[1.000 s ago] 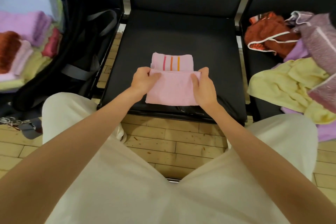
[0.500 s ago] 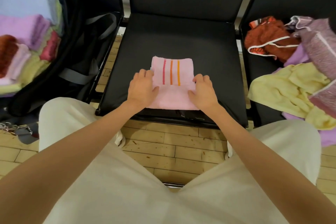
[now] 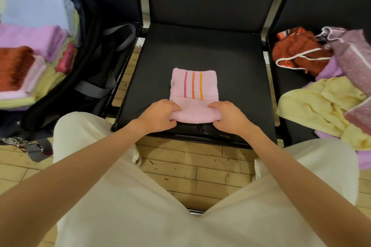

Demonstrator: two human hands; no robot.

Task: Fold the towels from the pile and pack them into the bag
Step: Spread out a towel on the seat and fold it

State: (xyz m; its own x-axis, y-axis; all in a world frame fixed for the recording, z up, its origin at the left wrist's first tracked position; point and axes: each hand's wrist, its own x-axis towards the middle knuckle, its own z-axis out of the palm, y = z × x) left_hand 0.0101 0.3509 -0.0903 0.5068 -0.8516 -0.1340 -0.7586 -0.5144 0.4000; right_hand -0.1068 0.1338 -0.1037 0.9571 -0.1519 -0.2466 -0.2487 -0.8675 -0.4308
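At the seat's (image 3: 200,50) front edge, left hand (image 3: 160,115) and right hand (image 3: 228,116) now pinch the pink towel's (image 3: 193,86) near fold. Each grip has shifted from pressing flat to lifting, so the next fold begins.

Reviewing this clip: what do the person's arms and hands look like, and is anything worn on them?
Both forearms are bare, with no sleeve in view. The left hand and right hand show no gloves, rings, watch or bracelet. Loose cream-white trousers cover the legs.
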